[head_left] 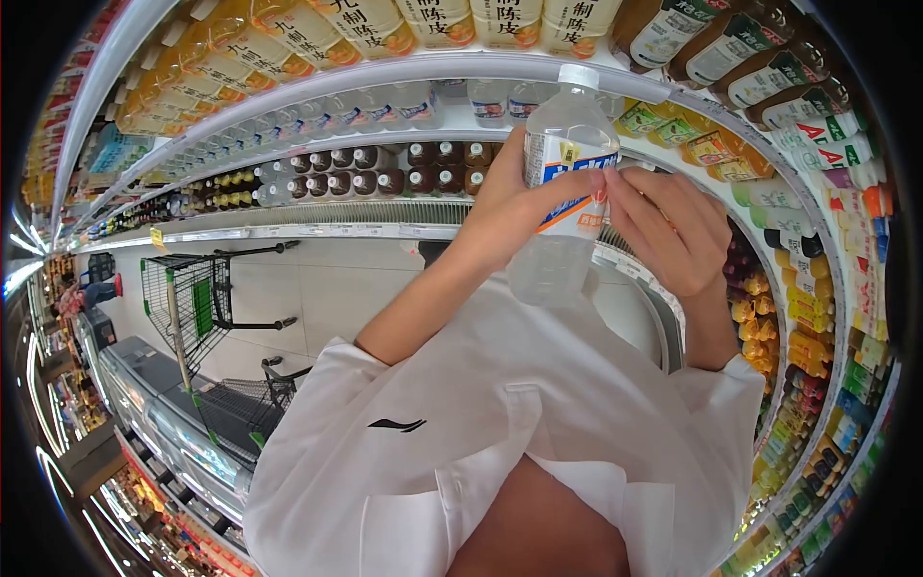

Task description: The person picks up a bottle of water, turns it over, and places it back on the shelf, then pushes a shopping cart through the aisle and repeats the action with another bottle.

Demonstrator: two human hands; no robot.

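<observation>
A clear plastic drink bottle (561,173) with a white cap and a white, blue and orange label is held upright in front of my chest, leaning slightly. My left hand (514,207) is wrapped around it from the left, the thumb lying across the label. From the right, my right hand (676,226) has its bent fingers drawn together, their tips against the label's right edge close to my left thumb. The liquid inside looks pale and cloudy. Part of the label is covered by my fingers.
Curved shelves (385,67) of drinks surround me in front and to the right. Large orange-yellow bottles (370,24) stand on the top row, with dark bottles (375,180) lower down. A shopping cart (187,298) is on the left floor, near a freezer case (135,370).
</observation>
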